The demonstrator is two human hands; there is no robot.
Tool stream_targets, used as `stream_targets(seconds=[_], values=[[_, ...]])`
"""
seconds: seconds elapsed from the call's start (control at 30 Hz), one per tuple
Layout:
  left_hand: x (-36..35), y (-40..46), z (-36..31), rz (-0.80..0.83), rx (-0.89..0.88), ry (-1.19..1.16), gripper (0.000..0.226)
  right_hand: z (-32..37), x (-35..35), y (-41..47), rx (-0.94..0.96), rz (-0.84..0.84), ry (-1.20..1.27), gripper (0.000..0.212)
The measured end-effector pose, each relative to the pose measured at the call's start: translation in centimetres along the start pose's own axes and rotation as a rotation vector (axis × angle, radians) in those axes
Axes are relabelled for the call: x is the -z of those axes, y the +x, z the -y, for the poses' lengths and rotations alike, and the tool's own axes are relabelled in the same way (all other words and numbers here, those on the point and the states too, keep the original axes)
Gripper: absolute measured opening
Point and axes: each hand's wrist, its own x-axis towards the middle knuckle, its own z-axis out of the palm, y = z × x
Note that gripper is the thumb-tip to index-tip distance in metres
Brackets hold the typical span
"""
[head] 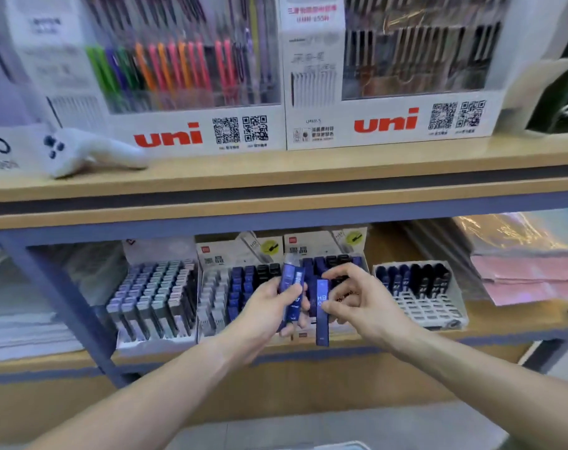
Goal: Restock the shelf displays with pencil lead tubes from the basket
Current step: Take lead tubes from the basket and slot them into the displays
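Observation:
My left hand (269, 305) grips a small bundle of blue pencil lead tubes (292, 287) in front of the lower shelf. Just to its right, my right hand (357, 298) pinches a single dark blue tube marked HB (322, 315), held upright. Behind both hands stand two white display boxes (211, 280) with rows of grey, blue and black tubes. A white slotted tray (438, 306) to the right has dark tubes only in its back row. The basket is mostly out of view; only a pale rim (341, 445) shows at the bottom edge.
A display of grey tubes (152, 300) stands at the left of the lower shelf. Pink packets (529, 280) lie at the right. The upper shelf (308, 170) carries two uni pen display boxes (195, 134) and a white controller (91, 154).

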Motion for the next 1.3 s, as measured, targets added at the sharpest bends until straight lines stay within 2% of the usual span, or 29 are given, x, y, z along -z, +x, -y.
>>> stream_targets(seconds=[0.2,0.43,0.63,0.87,1.3], values=[[0.7,1.6,3.0,-0.070,0.037,-0.009,0.020,-2.0,-0.1,2.9,0.019,-0.045,0.000,0.036],[0.7,2.5,3.2,-0.056,0.076,-0.065,0.019,-2.6,-0.1,3.9,0.053,-0.025,-0.005,0.033],[0.0,2.6,3.2,-0.062,0.097,-0.082,0.019,-3.1,0.6,5.5,0.183,-0.144,-0.242,0.026],[0.1,2.1,2.9,-0.050,0.137,-0.050,0.018,-3.5,-0.5,6.0,0.286,-0.084,-0.480,0.023],[-0.1,1.4,3.1,0.005,0.165,-0.028,0.018,-4.4,0.5,6.2,0.226,-0.063,-0.568,0.024]])
